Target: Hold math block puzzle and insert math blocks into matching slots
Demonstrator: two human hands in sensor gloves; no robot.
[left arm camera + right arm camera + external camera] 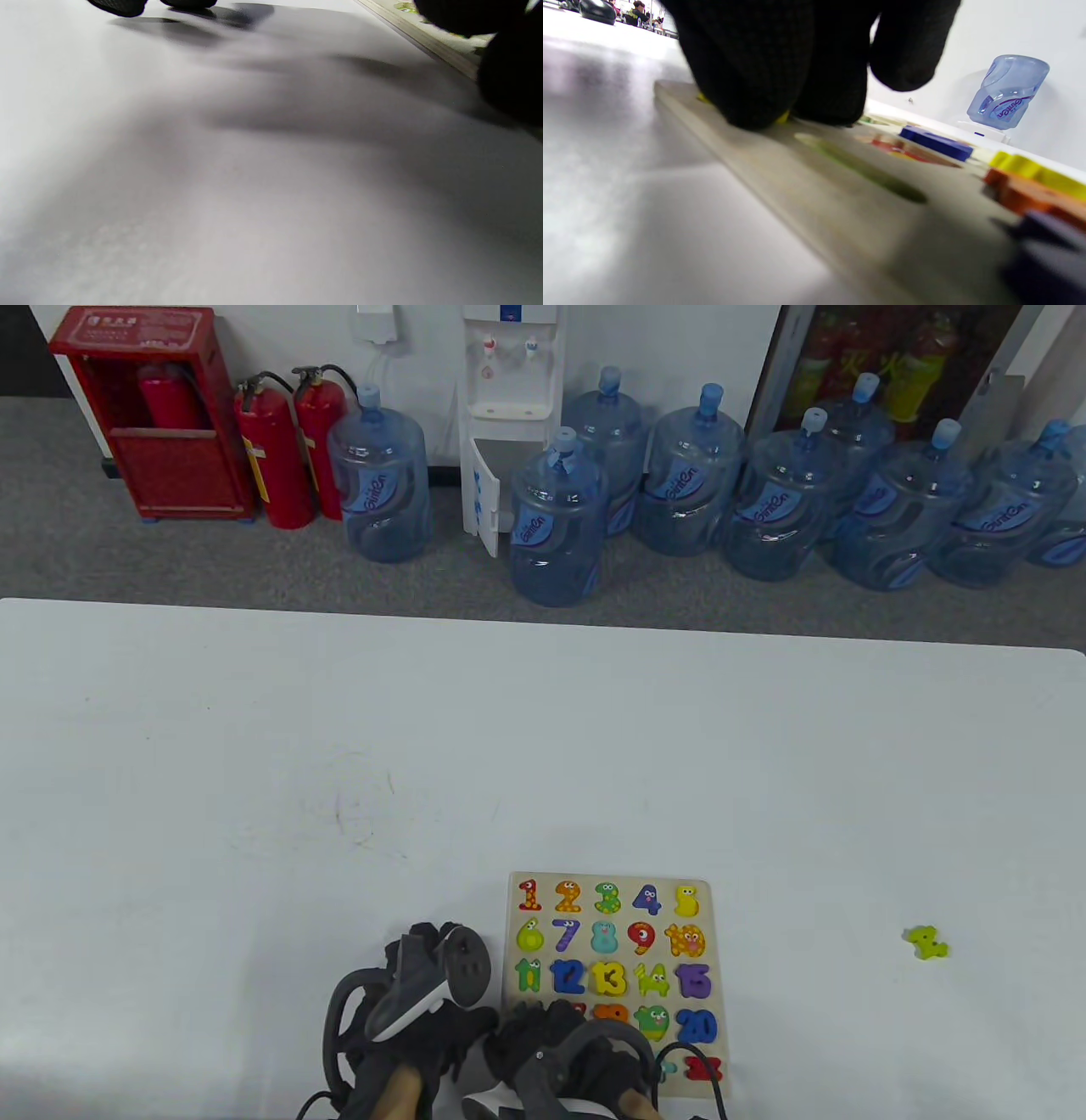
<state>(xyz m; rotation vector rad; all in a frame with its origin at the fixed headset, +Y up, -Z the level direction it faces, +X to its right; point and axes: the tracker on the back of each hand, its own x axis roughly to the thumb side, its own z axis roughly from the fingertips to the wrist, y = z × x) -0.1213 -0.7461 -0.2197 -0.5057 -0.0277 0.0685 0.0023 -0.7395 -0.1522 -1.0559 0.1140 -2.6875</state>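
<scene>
The math block puzzle point(609, 976) lies flat on the white bench point(543, 763) at its 6 o'clock edge. The right hand point(564, 1060) rests over the board's near-left corner, gloved fingers point(755, 72) pressed together on a yellow piece there. The left hand point(424, 1010) sits just beside the board at 9 o'clock; its finger spread cannot be told. A loose yellow-green block point(926, 942) lies well apart at 3 o'clock.

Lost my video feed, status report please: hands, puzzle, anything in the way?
Right hand pressing a yellow block onto the puzzle board. Left hand beside the board, on the table. One loose yellow-green block far right. Nothing in the way.
</scene>
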